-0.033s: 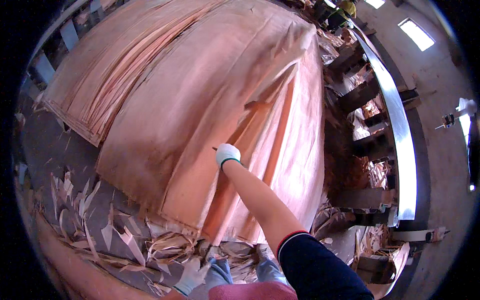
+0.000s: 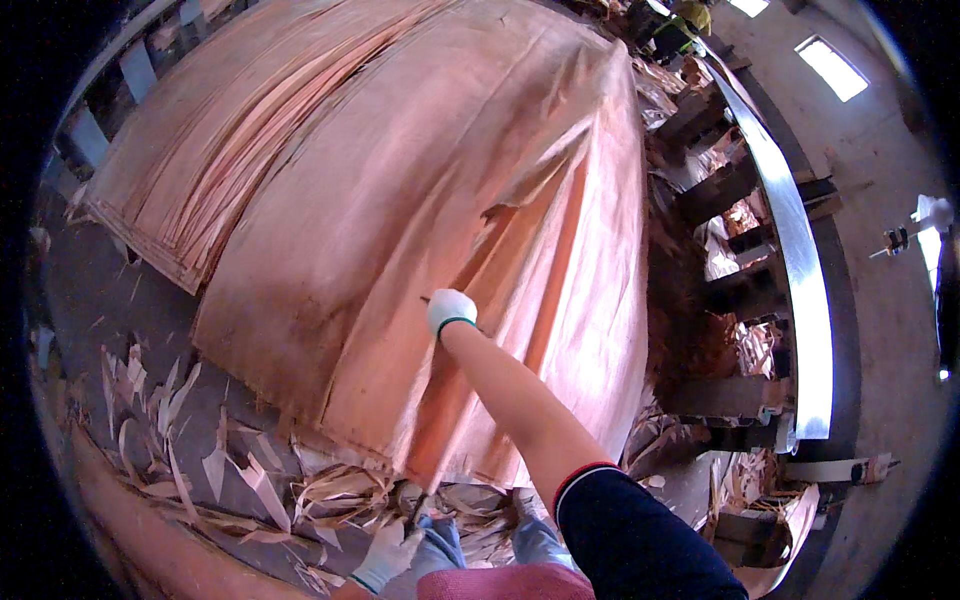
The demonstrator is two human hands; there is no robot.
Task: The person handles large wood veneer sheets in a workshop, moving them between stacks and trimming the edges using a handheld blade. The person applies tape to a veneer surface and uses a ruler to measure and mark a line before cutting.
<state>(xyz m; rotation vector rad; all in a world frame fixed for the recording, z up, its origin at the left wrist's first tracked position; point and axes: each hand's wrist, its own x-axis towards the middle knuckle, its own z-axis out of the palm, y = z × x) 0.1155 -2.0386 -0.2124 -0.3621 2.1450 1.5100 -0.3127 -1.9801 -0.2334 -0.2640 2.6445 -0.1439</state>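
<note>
A large stack of thin reddish wood veneer sheets (image 2: pixel 330 250) lies before me. The top sheet is folded and rippled on its right side, with a torn, raised flap (image 2: pixel 520 205). My right hand (image 2: pixel 450 311), in a white glove with a green cuff edge, is closed over the folds. A short dark tip sticks out past its fingers; the rest of that thin tool is hidden in the fist. Low by my legs, my left hand (image 2: pixel 388 556), also gloved, is near the stack's front edge. Its fingers curl by a thin dark strip I cannot identify.
Veneer scraps (image 2: pixel 260 485) litter the floor along the stack's front. On the right runs a long shiny metal rail (image 2: pixel 800 300) over dark supports, with more scraps between them. A second veneer pile (image 2: pixel 230 150) adjoins on the left. Another person (image 2: pixel 685 25) is at the far right.
My right hand has shifted slightly left, and the folds and torn flap of the top sheet have moved a little. My left hand has moved slightly; a thin dark strip now shows by its fingers.
</note>
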